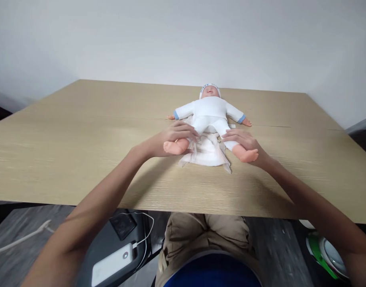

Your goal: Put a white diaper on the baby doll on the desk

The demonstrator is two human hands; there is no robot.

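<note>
A baby doll [209, 109] in a white suit and cap lies on its back on the wooden table [81, 131], feet toward me. A white cloth [207, 153] is spread under its hips and between its legs. My left hand [173, 137] is closed round the doll's left-side leg, just above the bare foot. My right hand [242, 141] is closed round the other leg near its foot. The legs are spread apart.
Below the table's near edge I see my lap, a white power bank [112, 265] with a cable, a dark device [123, 225] and a green-and-white object [326, 251] at the lower right. A pale wall stands behind the table.
</note>
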